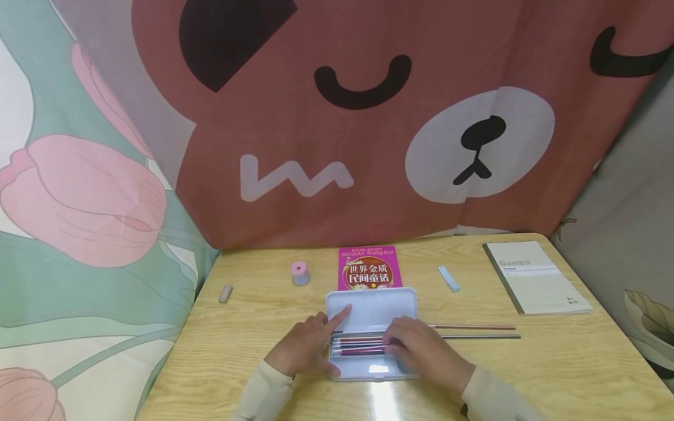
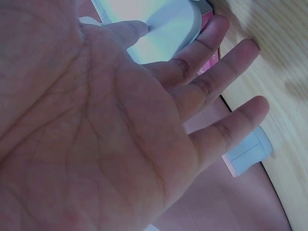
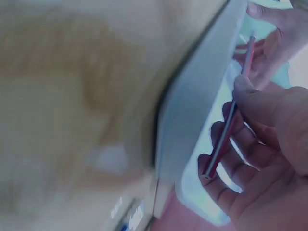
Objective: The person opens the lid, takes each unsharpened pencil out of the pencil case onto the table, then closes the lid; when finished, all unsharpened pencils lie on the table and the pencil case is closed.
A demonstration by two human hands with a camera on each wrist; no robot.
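Pinching a red pencil [image 3: 226, 130] lengthwise over the open pale-blue plastic case [image 1: 371, 339], right hand [image 1: 421, 351] grips; left hand [image 1: 308, 345], fingers straight, steadies its lid.

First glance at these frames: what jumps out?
The open pale pencil case at the desk's near centre, both hands on it: the left hand with a finger on the raised lid, the right hand pinching a red pencil over the tray. Behind stands a huge brown bear-face cloth, with a magenta book just beyond the case.
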